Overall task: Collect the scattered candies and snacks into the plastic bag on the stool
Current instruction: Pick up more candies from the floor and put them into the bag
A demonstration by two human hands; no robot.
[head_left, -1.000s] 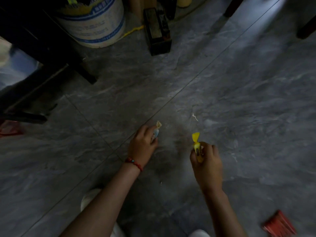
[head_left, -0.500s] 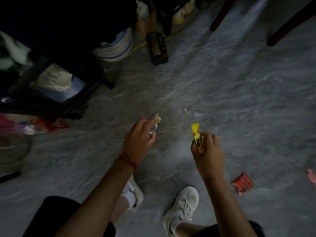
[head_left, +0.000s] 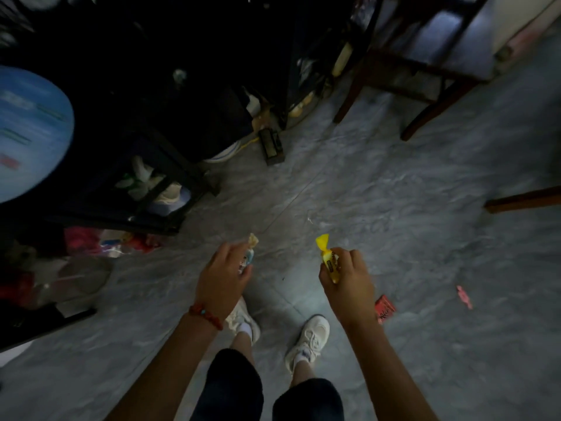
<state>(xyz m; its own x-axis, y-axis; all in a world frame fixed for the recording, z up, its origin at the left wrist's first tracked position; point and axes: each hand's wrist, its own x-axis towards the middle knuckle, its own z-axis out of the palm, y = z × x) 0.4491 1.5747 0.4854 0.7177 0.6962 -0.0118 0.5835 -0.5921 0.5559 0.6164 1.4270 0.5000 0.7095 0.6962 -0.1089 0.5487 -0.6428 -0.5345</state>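
My left hand [head_left: 223,276] is closed on a pale blue-and-cream wrapped candy [head_left: 250,249], its twisted end sticking out above the fingers. A yellow wrapped candy [head_left: 327,256] is gripped in my right hand [head_left: 349,284], with its twisted tip pointing up. On the grey floor to the right lie a red snack packet [head_left: 385,308], just beside my right wrist, and a pink wrapped candy [head_left: 464,296] farther right. At the far left a clear plastic bag [head_left: 82,273] with red and pink packets inside shows dimly; whether it rests on a stool is unclear.
A dark shelf rack [head_left: 158,165] holding shoes stands at upper left beside a round blue surface [head_left: 27,132]. A small dark box [head_left: 271,145] lies on the floor by the rack. A wooden chair [head_left: 425,65] stands upper right, another wooden leg [head_left: 522,200] at the right edge.
The view has risen and pulled back from the floor: my legs and white shoes now show below. Both hands kept their candies and lifted with me. The pink candy has come into view.
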